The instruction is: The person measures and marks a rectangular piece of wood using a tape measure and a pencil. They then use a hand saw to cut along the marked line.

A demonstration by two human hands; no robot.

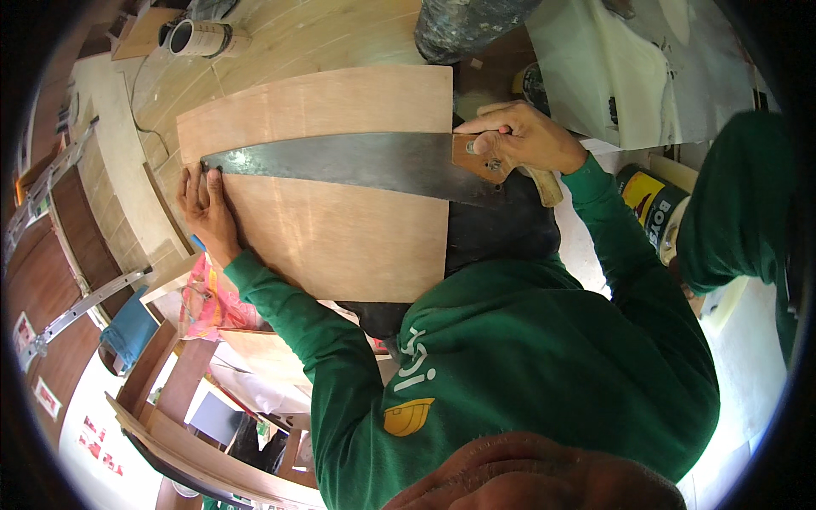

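A handsaw [357,161] lies flat across a light plywood sheet [348,242], its blade running from left to right. My right hand [531,138] is closed on the wooden handle at the right edge of the sheet, with the index finger stretched towards the blade. A small red tip shows between those fingers; what it belongs to is hidden. At the left edge of the sheet, my left hand [208,217] holds the narrow tip of the saw with its fingertips. Dark-clad legs [501,229] are partly visible under and beside the sheet.
A cylindrical tin [653,208] stands at right, near another person's green-sleeved limb [738,204]. A white cup-like container [197,38] is at far left. A metal ladder [93,310], a pink plastic bag [217,297] and wooden boards [127,153] lie to the left. A pale panel [637,76] is at far right.
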